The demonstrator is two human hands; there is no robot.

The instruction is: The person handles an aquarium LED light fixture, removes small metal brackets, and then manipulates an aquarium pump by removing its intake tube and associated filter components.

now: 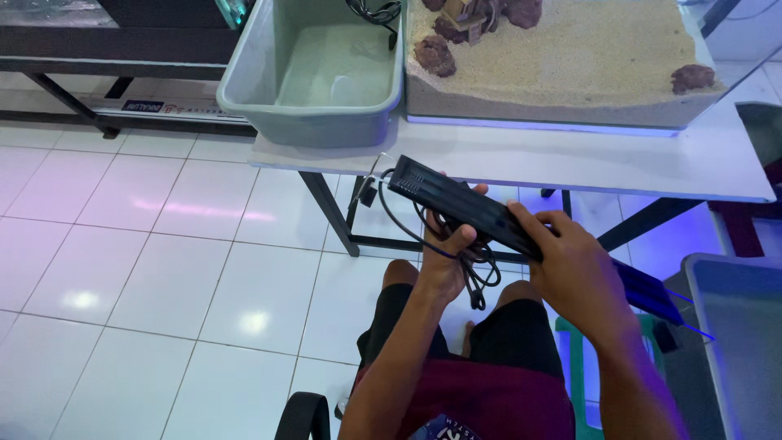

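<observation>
Gripping black bar [464,208] from below, left hand [444,265] also clasps cable [476,273]; right hand [574,265] clenched on bar's near end; counter [570,159] beyond

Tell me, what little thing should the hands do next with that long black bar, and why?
Probably gather the loose cord first. Both hands grip the black bar: the left hand from below, the right hand at its far end. The cord hangs in tangled loops under the left hand, over the lap, where it could snag.
</observation>
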